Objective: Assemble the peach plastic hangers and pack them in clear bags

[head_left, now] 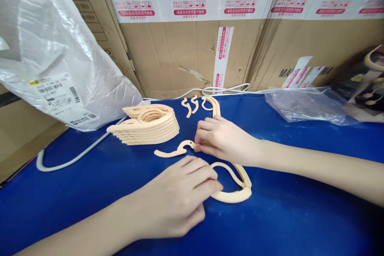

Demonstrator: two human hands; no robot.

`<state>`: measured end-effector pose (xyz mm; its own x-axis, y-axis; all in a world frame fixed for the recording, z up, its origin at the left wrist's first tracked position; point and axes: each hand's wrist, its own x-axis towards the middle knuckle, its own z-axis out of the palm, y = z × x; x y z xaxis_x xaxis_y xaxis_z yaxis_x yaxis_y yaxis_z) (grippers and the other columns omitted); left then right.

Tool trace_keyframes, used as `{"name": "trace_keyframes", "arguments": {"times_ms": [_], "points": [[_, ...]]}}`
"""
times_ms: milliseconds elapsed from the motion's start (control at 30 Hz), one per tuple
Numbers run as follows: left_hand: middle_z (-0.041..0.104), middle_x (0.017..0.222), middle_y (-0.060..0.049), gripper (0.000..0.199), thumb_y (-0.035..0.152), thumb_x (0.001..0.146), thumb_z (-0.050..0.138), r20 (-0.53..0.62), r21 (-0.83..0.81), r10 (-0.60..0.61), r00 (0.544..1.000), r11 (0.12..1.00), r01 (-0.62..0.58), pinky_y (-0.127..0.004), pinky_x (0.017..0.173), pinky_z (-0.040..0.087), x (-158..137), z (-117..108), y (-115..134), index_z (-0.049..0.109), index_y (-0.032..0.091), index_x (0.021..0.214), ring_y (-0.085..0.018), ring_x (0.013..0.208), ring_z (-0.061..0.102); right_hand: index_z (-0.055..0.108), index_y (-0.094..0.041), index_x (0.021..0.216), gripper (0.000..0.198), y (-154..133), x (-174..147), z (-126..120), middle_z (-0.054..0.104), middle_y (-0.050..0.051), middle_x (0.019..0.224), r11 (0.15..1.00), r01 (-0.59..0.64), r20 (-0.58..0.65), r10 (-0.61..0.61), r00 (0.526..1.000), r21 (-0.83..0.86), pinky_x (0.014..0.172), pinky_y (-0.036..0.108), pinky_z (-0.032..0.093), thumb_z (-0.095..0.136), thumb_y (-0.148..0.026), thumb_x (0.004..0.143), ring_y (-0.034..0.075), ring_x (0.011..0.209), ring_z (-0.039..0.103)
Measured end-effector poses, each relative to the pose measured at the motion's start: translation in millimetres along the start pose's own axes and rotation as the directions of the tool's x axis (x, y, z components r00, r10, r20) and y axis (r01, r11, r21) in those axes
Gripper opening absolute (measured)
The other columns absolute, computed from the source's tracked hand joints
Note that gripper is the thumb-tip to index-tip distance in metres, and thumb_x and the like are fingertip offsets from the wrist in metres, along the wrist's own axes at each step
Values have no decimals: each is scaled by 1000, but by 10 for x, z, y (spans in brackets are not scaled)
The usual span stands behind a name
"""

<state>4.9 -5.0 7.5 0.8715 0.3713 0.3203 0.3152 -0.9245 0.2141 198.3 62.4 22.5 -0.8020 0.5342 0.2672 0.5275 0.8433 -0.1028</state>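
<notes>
My right hand (223,139) is closed, its thumb and fingers pinching one end of a pale beige plastic hanger hook (172,153). Below it, my left hand (183,196) curls its fingers onto the near side of a beige folding hanger body (235,197) that lies on the blue surface. My hands hide part of this body. A neat stack of folded hangers (150,132) sits to the left of the hook. Two small loose hooks (187,107) lie farther back, beside more curved hanger pieces (215,106) partly behind my right hand.
The blue tabletop (288,212) runs back to large taped cardboard boxes (180,48). A white plastic bag (66,60) stands at the left, with a white cable (81,160) near it. A clear plastic bag (309,106) and a dark bag (364,84) are at the right.
</notes>
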Motion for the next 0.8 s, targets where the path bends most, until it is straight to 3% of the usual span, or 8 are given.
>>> {"name": "trace_keyframes", "arguments": {"times_ms": [167,267,367,500,567,633,700,800], "points": [[65,101,-4,22,5,93,44,-121,164,-18,992,986,38,-33,80,43,-1,26,-80,62,18,94,-18,94,56,60,-17,92,16,103,-159,-123,65,3,90,937,-134,-98,174,980,324,79,32,42,53,-30,97,16,83,58],[64,95,-3,23,6,93,44,-215,250,-64,975,961,118,-29,66,42,-4,30,-109,63,19,89,-16,78,54,62,-18,93,18,162,-280,-221,68,3,92,724,-220,-104,375,921,654,80,32,48,58,-35,94,16,86,62],[63,93,-3,24,4,90,43,-248,231,-84,965,962,143,-28,60,41,-18,21,-88,63,17,94,-15,72,55,66,-18,93,16,214,-374,-297,70,3,86,503,-220,-117,556,823,836,81,31,51,64,-34,90,15,82,66],[64,95,-2,25,11,89,41,-170,137,-72,983,986,96,-28,53,39,-38,27,-41,63,18,98,-14,68,57,69,-19,94,19,281,-466,-293,69,2,80,363,-216,-99,680,726,906,68,25,52,67,-36,87,11,69,63],[64,95,-1,25,12,88,43,-129,122,-67,989,989,83,-28,53,38,-39,31,-43,64,18,98,-14,68,55,68,-18,95,24,302,-504,-251,67,1,77,319,-254,-50,705,708,913,57,23,50,68,-40,86,9,60,59],[65,97,-2,24,12,87,44,-117,126,-69,991,988,83,-28,55,39,-35,28,-65,65,18,97,-15,72,56,68,-17,95,30,302,-534,-206,62,0,71,366,-335,-3,679,734,868,45,22,44,64,-46,88,8,49,52],[66,99,-2,23,11,87,44,-131,142,-69,989,986,87,-28,57,41,-33,22,-96,65,18,95,-16,76,59,70,-17,98,33,279,-559,-169,63,0,70,561,-394,-3,577,817,728,43,23,41,57,-47,92,8,46,49],[67,102,-2,19,12,89,46,-169,179,-64,984,979,94,-27,59,42,-34,16,-132,64,18,92,-15,81,62,71,-18,109,32,206,-588,-128,72,5,93,870,-299,-20,332,943,392,65,29,51,49,-39,98,15,73,66]]}}
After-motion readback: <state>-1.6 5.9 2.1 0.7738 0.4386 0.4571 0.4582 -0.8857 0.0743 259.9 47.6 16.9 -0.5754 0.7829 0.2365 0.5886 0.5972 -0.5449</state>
